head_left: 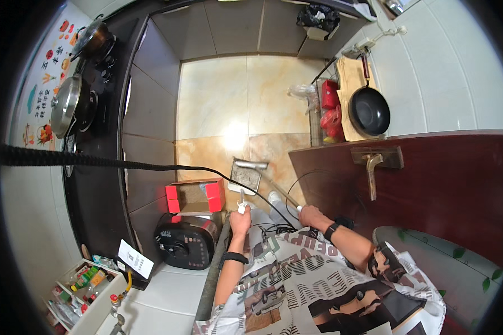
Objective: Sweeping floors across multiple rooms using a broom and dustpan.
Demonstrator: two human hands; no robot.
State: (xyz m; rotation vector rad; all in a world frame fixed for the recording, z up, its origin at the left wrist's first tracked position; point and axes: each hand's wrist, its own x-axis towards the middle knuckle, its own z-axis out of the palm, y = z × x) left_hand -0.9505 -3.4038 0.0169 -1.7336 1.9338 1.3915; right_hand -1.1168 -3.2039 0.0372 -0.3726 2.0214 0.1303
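My left hand (240, 221) is closed around the white upper end of a dustpan handle (241, 204). The dustpan (245, 182), grey with a pale rim, rests on the tiled floor ahead of me. My right hand (314, 216) grips the stick of a broom (276, 187), its fingers wrapped round the end. That stick slants down and leftward to a narrow grey head (251, 164), which lies over the far part of the dustpan. What the pan contains is too small to make out.
Left of the dustpan stand an open red box (194, 196) and a black appliance (185, 243). A dark red door (430, 184) stands at the right. A black cable (151, 166) crosses the view. Pots (67, 106) sit on the stove; a frying pan (369, 111) hangs at right.
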